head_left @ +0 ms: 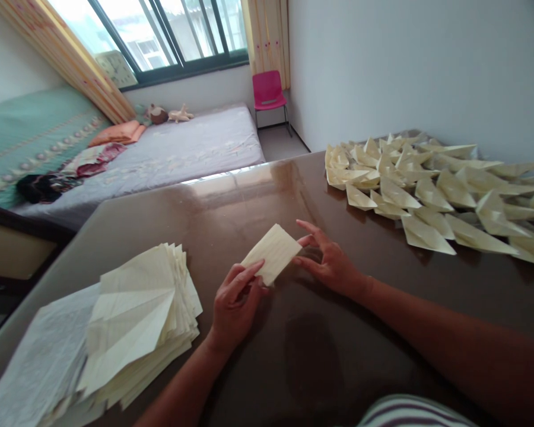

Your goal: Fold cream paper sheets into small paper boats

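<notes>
One folded paper [275, 251] is apparently undergoing creasing above the table [314, 344], the left hand [237, 299] pinching its near edge, the right hand [333, 264] hovering open-fingered by a corner, further creasing seemingly calling for both.

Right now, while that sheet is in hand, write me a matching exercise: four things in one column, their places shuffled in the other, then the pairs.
Things
1. Folded sheet
2. Paper stack
3. Folded paper shapes
4. Pink chair

Places
A. Massed on the right side of the table, near the wall
B. On the floor, past the foot of the bed
C. Held in the left hand
D. On the left side of the table

Pairs: 1-C, 2-D, 3-A, 4-B
</notes>
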A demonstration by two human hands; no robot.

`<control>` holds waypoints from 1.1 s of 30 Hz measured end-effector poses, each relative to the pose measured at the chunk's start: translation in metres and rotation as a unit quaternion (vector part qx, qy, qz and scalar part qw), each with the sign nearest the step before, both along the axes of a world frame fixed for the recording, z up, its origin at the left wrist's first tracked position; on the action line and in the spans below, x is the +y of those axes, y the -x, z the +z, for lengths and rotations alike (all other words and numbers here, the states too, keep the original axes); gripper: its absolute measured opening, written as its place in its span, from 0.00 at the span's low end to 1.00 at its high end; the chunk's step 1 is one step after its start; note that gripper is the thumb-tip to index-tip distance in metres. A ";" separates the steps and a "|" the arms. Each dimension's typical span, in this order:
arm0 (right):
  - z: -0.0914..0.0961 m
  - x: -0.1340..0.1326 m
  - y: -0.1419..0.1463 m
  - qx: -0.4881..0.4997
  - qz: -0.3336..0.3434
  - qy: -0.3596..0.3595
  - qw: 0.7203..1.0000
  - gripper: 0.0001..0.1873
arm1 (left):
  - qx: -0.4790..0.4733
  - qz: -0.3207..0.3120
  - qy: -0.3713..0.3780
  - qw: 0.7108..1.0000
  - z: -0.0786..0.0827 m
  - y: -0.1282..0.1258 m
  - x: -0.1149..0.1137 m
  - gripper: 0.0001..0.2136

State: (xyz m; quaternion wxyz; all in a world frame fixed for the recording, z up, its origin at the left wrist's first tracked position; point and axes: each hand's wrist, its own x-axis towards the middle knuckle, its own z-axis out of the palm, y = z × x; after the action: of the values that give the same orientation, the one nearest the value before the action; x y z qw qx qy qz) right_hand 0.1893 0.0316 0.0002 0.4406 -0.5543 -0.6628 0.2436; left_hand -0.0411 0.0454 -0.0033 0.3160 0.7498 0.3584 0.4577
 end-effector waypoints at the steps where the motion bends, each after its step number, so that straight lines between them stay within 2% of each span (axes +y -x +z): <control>1: 0.001 0.001 0.000 0.021 0.008 0.010 1.000 0.35 | -0.024 0.000 0.031 0.999 0.001 -0.001 0.000 0.17; 5: -0.002 0.005 -0.001 0.076 0.026 0.051 0.995 0.28 | -0.042 -0.006 0.111 0.993 -0.002 -0.001 0.006 0.15; 8: -0.009 0.008 -0.003 0.051 0.007 0.089 0.995 0.23 | 0.028 0.010 0.097 0.995 -0.009 0.004 0.014 0.16; 11: -0.016 0.011 -0.006 0.036 0.006 0.126 0.991 0.20 | 0.164 0.045 -0.013 0.985 -0.014 0.009 0.019 0.14; 14: -0.018 0.014 -0.008 0.061 0.010 0.152 0.987 0.21 | 0.271 0.020 -0.144 0.951 -0.012 0.009 0.017 0.14; 16: -0.018 0.014 -0.007 0.095 0.015 0.173 0.980 0.21 | 0.307 -0.007 -0.207 0.929 -0.009 0.008 0.014 0.14; 19: -0.018 0.013 -0.004 0.145 0.046 0.198 0.968 0.21 | 0.337 -0.024 -0.264 0.904 -0.005 0.005 0.011 0.14; 21: -0.017 0.011 -0.003 0.141 0.065 0.181 0.971 0.21 | 0.340 -0.033 -0.285 0.896 -0.002 0.005 0.010 0.13; 23: -0.014 0.010 -0.003 0.084 0.055 0.136 0.986 0.20 | 0.337 -0.041 -0.288 0.895 0.000 0.005 0.010 0.12; 25: -0.008 0.009 -0.006 0.005 0.032 0.066 0.997 0.20 | 0.337 -0.039 -0.272 0.900 0.001 0.005 0.011 0.11; 27: -0.002 0.008 -0.008 -0.066 0.040 -0.017 0.997 0.26 | 0.339 -0.032 -0.252 0.906 0.001 0.005 0.012 0.10; 30: 0.005 0.006 -0.009 -0.175 0.129 -0.113 0.970 0.38 | 0.334 -0.029 -0.236 0.912 -0.001 0.005 0.013 0.10; 31: 0.006 0.004 -0.008 -0.210 0.157 -0.127 0.957 0.36 | 0.332 -0.033 -0.234 0.913 -0.001 0.004 0.013 0.11; 33: 0.006 0.003 -0.007 -0.264 0.192 -0.130 0.936 0.22 | 0.331 -0.051 -0.233 0.913 -0.003 0.002 0.012 0.12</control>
State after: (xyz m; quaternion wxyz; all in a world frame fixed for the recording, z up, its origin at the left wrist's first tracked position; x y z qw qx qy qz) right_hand 0.1964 0.0343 0.0063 0.2627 -0.3991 -0.8748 0.0800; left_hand -0.0435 0.0577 -0.0060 0.0183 0.9280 0.2869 0.2371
